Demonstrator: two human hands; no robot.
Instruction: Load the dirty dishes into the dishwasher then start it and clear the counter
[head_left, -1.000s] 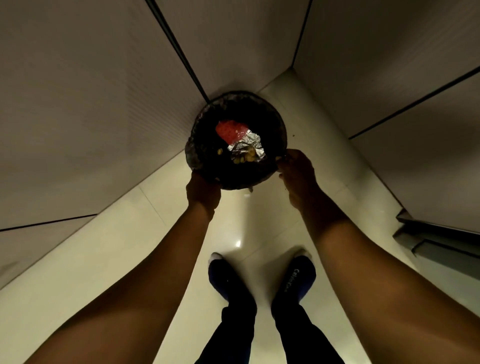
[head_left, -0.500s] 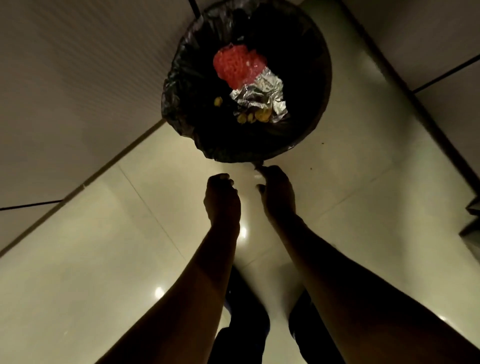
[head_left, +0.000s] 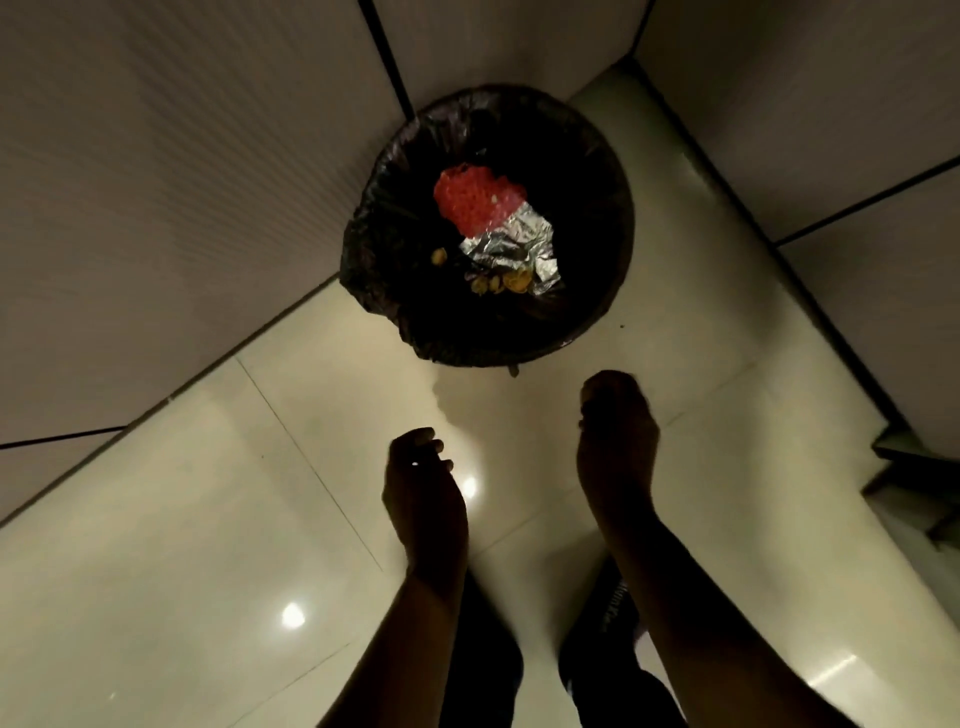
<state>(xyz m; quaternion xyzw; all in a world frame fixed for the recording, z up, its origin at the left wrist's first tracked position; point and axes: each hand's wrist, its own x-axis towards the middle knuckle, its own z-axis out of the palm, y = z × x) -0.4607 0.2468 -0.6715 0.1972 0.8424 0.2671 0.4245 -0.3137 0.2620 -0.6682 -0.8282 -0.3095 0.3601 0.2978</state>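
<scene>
Both hands hang over the floor, holding nothing. Left hand: back toward the camera, fingers loosely curled downward, nothing between them. Right hand: reaches a little farther forward, fingers bent down and relaxed, also with nothing in them. The two hands are apart from each other and apart from the bin; the right one is the nearer to its rim.

Head view, looking steeply down. Round waste bin lined with a black plastic bag stands on the glossy cream tiled floor, tucked into a corner where pale wall panels with dark seams meet. Bag edge is folded out over the rim, crinkled. Inside the bin: a red netted or bumpy wrapper toward the far side, a crumpled piece of silver foil just beside and partly under it, and small yellowish food scraps at the foil's near edge, one scrap lying apart to the left. A tiny bit of debris sits on the tiles at the bin's near rim. Dark shoes and dark trouser legs show below the forearms. Light is dim; ceiling lamps reflect as bright spots on the tiles.
</scene>
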